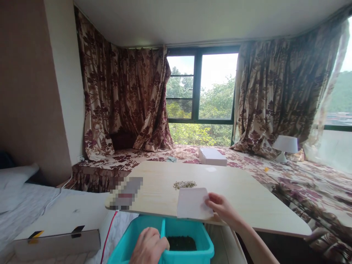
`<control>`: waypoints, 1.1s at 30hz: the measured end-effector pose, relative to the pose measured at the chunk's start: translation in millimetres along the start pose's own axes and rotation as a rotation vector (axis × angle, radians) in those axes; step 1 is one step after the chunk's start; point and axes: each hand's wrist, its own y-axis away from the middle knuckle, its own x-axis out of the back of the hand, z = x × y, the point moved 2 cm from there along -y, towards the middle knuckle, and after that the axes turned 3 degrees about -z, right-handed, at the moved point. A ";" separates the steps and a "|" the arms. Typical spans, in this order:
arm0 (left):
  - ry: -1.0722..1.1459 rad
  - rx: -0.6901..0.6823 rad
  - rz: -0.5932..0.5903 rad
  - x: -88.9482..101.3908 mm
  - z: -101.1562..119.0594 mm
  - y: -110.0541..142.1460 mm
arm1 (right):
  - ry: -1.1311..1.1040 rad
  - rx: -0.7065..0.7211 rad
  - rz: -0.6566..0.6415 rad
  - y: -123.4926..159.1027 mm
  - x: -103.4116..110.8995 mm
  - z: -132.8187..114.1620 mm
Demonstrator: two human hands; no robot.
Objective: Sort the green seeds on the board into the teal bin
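My right hand (220, 207) pinches the right edge of a white, flat square sheet (194, 203), which may be paper or thin card. The sheet lies at the near edge of the pale wooden tabletop (236, 183), just short of a small heap of greenish-brown bits (184, 184), too small to name. Below the table edge stands a turquoise two-compartment plastic bin (206, 244). My left hand (150, 245) is closed over its middle divider. Dark crumbly material (182, 243) lies in the right compartment. The left compartment's floor is partly hidden by my hand.
A blurred-out flat item (127, 193) lies on the table's left end, with a red cable (109, 234) beside it. A white box (60, 223) rests on the bed at left. Behind the table are another white box (213, 156) and a white lamp (286, 146).
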 end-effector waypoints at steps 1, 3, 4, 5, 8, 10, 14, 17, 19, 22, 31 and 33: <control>0.023 0.031 -0.021 3.2 2.8 -0.8 | -0.013 -0.016 -0.008 1.3 3.0 -0.2; 0.096 0.087 -0.064 9.8 10.1 -3.9 | -0.018 -0.039 0.052 0.9 12.9 1.0; 0.138 0.100 -0.095 11.9 14.4 -6.2 | -0.038 -0.039 0.132 -0.4 19.8 2.4; 0.165 0.111 -0.114 12.8 18.6 -8.8 | -0.066 -0.036 0.222 -1.8 27.2 4.5; 0.187 0.088 -0.125 7.8 30.0 -16.6 | -0.083 -0.020 0.401 -4.3 46.4 12.7; 0.196 0.053 -0.116 2.1 35.9 -19.8 | -0.067 -0.011 0.440 -3.2 54.6 18.6; 0.223 0.065 -0.123 2.0 44.5 -19.1 | -0.100 0.026 0.485 1.3 60.4 27.2; 0.240 0.114 -0.164 4.9 50.3 -16.1 | -0.126 0.035 0.524 1.0 59.1 29.7; 0.228 0.105 -0.185 1.3 55.3 -15.1 | -0.085 0.037 0.548 -0.4 58.1 29.8; 0.225 0.083 -0.180 -8.5 64.0 -15.7 | 0.015 0.047 0.624 -1.3 58.5 29.6; 0.295 0.110 -0.246 2.9 85.1 -18.2 | 0.113 0.025 0.650 -3.0 58.7 36.3; 0.303 0.111 -0.265 4.5 85.3 -17.6 | 0.134 0.028 0.646 -3.5 58.6 36.7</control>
